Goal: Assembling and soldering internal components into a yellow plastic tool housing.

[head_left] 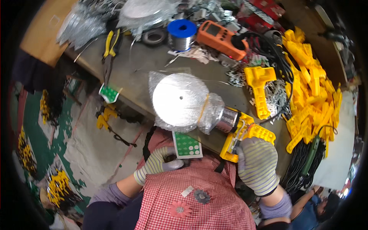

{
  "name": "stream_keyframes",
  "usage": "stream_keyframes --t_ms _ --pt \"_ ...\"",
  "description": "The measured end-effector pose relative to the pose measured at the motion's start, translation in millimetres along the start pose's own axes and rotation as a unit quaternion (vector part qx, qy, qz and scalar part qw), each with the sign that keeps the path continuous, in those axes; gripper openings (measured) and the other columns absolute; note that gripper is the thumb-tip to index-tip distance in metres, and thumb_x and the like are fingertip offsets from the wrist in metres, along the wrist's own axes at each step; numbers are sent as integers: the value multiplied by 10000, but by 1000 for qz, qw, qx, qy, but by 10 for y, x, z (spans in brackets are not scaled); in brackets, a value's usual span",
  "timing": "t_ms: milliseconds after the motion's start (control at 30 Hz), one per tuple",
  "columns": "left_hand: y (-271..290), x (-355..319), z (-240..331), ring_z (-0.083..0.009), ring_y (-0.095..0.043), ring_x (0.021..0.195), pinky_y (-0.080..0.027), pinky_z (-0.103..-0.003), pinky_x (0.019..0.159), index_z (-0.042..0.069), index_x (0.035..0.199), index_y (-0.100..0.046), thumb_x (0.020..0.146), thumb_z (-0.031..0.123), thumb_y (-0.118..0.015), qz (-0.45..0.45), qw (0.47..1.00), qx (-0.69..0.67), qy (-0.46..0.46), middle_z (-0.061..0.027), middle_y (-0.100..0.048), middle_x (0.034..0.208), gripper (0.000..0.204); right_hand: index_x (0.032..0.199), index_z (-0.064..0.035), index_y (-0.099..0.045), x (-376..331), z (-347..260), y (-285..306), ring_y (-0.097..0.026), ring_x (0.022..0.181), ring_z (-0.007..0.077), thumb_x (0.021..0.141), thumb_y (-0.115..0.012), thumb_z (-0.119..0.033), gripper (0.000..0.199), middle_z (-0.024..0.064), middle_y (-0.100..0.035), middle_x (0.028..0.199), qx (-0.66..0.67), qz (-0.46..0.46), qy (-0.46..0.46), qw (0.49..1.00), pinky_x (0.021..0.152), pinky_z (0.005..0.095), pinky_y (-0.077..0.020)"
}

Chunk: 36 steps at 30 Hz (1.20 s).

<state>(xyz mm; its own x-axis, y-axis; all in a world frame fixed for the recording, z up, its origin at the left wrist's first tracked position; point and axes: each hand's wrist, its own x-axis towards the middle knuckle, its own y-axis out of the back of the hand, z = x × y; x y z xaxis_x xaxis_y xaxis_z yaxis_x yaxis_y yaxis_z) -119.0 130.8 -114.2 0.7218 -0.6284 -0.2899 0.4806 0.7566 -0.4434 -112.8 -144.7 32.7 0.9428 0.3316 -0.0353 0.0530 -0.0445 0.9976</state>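
Observation:
My left hand (pixel 163 164), in a striped glove, pinches the lower corner of a green sticker sheet (pixel 186 144) with several white round gaps. At the table edge, my right hand (pixel 258 165), gloved alike, is closed on the yellow handle shell (pixel 232 142) of a power tool. Wires show inside that shell, and a dark motor body (pixel 227 119) joins it. The tool's head is a round white disc (pixel 172 100) in clear plastic wrap, held by an orange rubber band (pixel 203 109). My right fingertips are partly hidden.
On the table lie pliers (pixel 109 57), a blue solder spool (pixel 181 36), an orange multimeter (pixel 221 40) and a loose yellow shell (pixel 260 90). Yellow shells (pixel 312 99) pile up at right, beside a green soldering iron (pixel 311 156) and black cables. Another person (pixel 316 207) is at lower right.

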Motion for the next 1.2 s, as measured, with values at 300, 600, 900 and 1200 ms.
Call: stream_keyframes --t_ms 300,600,900,1200 --pt "-72 34 118 -116 -666 984 -520 -288 910 30 1129 -706 859 60 -758 34 988 95 -113 -47 -734 1073 276 884 -30 -608 65 -256 20 -590 615 354 863 -616 -176 147 138 -593 684 -71 55 -117 989 609 454 -452" --pt "-204 87 305 -162 -678 1039 -510 -303 946 35 1148 -703 836 40 -754 46 987 53 -146 -70 -723 1132 316 895 -82 -657 325 -584 -46 -614 824 268 747 -756 -186 207 77 -629 899 214 21 103 971 695 406 -484" --pt "-187 119 228 -190 -686 1054 -535 -304 923 30 1151 -698 822 19 -742 94 949 172 -246 -82 -718 1136 332 802 -87 -612 368 -645 -161 -579 746 227 748 -649 -224 152 48 -554 759 81 51 139 986 627 377 -459" --pt "-129 128 308 -258 -684 977 -532 -359 869 60 1048 -736 753 112 -793 100 904 325 -259 -101 -722 1072 304 774 -95 -587 424 -605 -167 -589 706 244 721 -680 -197 147 50 -556 749 140 28 108 984 583 389 -466"
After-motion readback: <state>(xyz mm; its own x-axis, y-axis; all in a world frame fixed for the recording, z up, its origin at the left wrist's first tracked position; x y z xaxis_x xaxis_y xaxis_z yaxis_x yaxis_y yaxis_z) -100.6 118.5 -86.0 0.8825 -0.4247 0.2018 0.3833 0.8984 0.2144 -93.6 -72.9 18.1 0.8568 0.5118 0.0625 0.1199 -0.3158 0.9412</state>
